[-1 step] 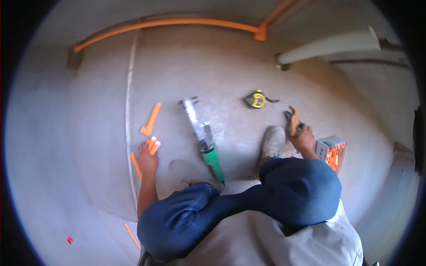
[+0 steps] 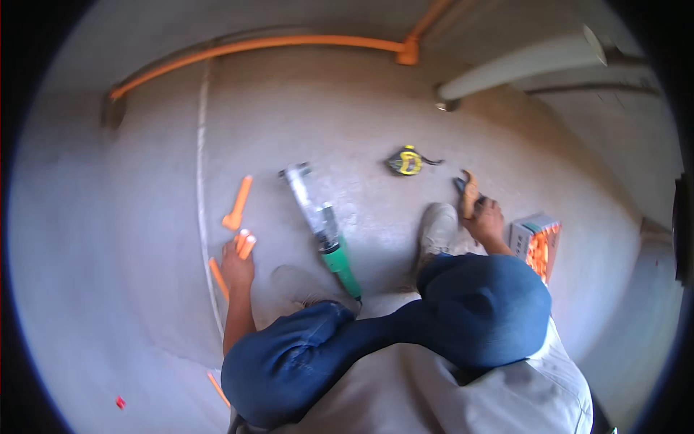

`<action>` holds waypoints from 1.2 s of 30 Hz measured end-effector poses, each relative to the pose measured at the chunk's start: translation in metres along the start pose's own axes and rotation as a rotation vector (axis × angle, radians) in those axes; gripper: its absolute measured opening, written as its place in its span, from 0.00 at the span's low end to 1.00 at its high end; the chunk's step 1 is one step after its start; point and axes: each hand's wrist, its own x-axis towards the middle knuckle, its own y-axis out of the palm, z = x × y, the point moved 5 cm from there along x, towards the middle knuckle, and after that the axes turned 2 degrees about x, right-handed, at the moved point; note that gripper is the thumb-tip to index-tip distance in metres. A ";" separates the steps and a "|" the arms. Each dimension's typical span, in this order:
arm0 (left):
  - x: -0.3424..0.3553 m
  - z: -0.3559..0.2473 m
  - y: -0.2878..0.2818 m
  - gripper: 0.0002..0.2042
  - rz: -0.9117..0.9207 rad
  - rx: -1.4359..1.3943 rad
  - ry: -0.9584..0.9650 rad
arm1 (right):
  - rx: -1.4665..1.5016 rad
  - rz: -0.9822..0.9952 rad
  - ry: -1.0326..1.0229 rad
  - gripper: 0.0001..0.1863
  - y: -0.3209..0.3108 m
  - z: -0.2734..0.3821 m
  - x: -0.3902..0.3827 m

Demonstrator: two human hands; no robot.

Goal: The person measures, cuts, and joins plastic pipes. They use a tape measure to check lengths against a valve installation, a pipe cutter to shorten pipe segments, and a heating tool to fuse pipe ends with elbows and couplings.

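Note:
Near the white floor line, my left hand [image 2: 238,267] is closed around short orange pipe pieces [image 2: 246,244] with pale ends. Just beyond it lies an orange pipe with a fitting [image 2: 238,204] at its near end, and another orange pipe piece [image 2: 218,278] is beside the wrist. On the right, my right hand [image 2: 486,221] grips a hand tool with a curved orange-tan handle [image 2: 470,194] and a dark part; its exact kind is unclear. Between the hands rests a silver power tool with a green grip [image 2: 338,269].
A yellow-and-black tape measure [image 2: 406,161] lies ahead. An open box of orange fittings [image 2: 538,249] stands by my right forearm. Orange piping [image 2: 289,42] runs along the far wall base, near a pale thick pipe [image 2: 520,74]. My shoes [image 2: 438,230] are between the hands.
The view has shifted slightly, so most things appear a little farther left. Both hands keep their hold.

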 end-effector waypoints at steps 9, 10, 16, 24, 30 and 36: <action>-0.010 -0.026 -0.009 0.13 -0.106 -0.002 0.060 | 0.136 0.012 -0.158 0.50 0.005 -0.006 0.003; -0.003 -0.030 -0.009 0.15 -0.194 -0.060 0.149 | 0.195 -0.033 -0.216 0.48 0.004 -0.012 0.004; 0.028 -0.069 0.005 0.20 -0.127 -0.212 0.161 | 0.239 -0.159 -0.234 0.38 -0.012 -0.017 -0.008; 0.030 -0.077 0.016 0.26 0.019 -0.265 0.054 | 0.251 -0.130 -0.210 0.32 -0.019 0.009 -0.012; 0.023 -0.062 0.016 0.23 -0.093 -0.374 0.147 | 0.344 -0.182 -0.262 0.22 -0.046 0.025 -0.027; 0.006 -0.090 -0.070 0.12 0.193 -0.601 -0.056 | 0.392 -0.286 -0.163 0.14 -0.087 -0.042 -0.062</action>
